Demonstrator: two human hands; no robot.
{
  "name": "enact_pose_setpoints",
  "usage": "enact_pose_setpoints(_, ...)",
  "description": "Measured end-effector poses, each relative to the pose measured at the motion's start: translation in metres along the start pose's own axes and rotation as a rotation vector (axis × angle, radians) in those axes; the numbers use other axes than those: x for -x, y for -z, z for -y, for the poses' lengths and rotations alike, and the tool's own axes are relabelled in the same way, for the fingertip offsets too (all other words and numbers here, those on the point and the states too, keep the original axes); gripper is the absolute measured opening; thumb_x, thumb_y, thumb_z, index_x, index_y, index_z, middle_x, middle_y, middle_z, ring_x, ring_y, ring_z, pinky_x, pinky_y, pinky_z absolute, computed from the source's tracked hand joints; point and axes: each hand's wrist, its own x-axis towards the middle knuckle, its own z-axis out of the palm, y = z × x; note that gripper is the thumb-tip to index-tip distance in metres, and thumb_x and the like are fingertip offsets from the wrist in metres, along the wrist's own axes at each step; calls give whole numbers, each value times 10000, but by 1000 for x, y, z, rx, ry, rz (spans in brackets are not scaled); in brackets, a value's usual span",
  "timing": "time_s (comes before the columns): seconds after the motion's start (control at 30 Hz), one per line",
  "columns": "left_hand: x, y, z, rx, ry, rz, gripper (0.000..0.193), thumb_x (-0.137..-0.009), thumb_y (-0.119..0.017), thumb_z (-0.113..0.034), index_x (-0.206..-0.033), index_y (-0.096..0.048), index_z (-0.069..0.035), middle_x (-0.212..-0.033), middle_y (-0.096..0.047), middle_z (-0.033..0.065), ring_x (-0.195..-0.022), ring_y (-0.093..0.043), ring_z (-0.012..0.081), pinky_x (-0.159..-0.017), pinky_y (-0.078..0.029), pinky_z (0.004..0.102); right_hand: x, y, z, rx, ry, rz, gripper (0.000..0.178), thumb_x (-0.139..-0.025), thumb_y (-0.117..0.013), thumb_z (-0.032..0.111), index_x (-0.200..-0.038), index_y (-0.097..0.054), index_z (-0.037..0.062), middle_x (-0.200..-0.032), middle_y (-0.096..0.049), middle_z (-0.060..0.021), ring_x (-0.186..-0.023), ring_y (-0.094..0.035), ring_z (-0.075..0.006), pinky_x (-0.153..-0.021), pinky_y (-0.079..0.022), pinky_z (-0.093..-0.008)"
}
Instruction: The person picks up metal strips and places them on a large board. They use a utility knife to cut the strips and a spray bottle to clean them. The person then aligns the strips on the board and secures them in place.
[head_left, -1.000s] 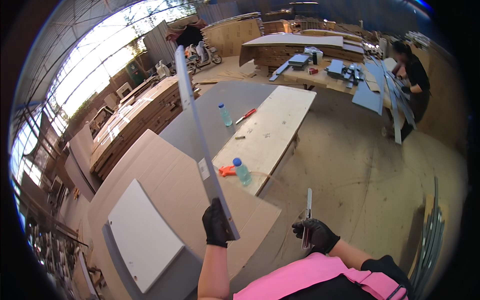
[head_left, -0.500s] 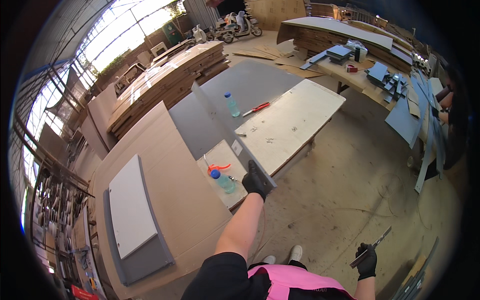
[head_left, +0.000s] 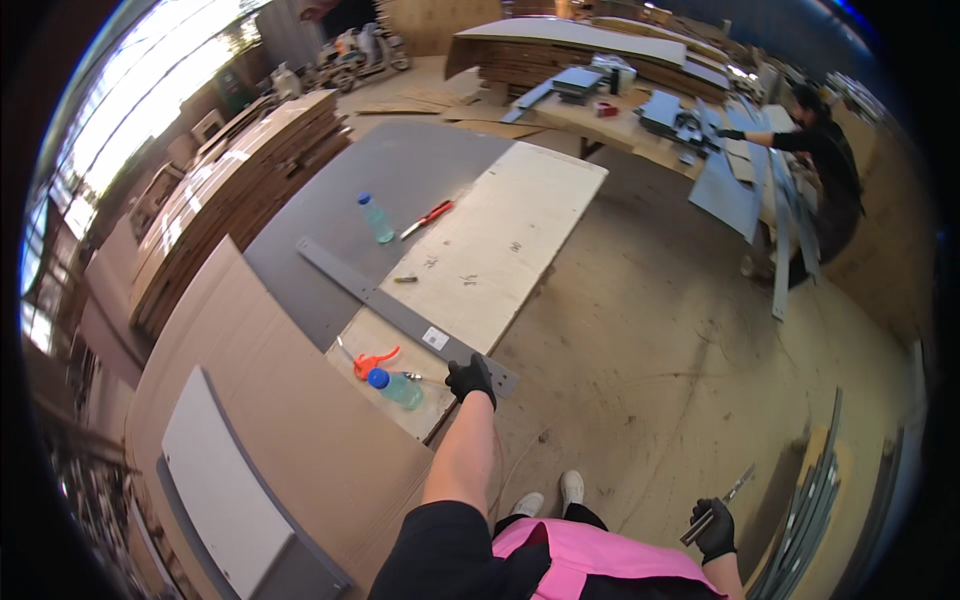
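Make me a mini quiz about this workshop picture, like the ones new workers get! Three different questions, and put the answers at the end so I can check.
1. True or false: the left hand is touching the grey strip.
2. The two bottles have caps that are: A red, B blue, C green.
3. What does the right hand hold?

Key: 1 true; 2 B; 3 a slim bladed tool.
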Motion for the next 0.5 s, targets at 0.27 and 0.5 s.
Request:
enact_pose_setpoints(0.27,60,-15,164,358,111,1111,190,-955,-544,-340,-984,-599,-160,-863,-633,2,-799,-597,156,-679,-470,331,78,35,-84,161,-88,-279,273,-851,-656,293,-843,-697,23,-766,-686,-108,-680,-649,-210,-650,-523,-347)
enact_pose_setpoints(0.5,179,-13,233,-728,-108,1612,249,-939,-540,-323,-1022,-614,-100,-849,-646,82,-765,-609,242,-652,-490,378,243,130,-133,137,-28,-771,249,-780,-700,277,-786,-681,28,-737,-677,-84,-677,-646,-175,-638,-506,-320)
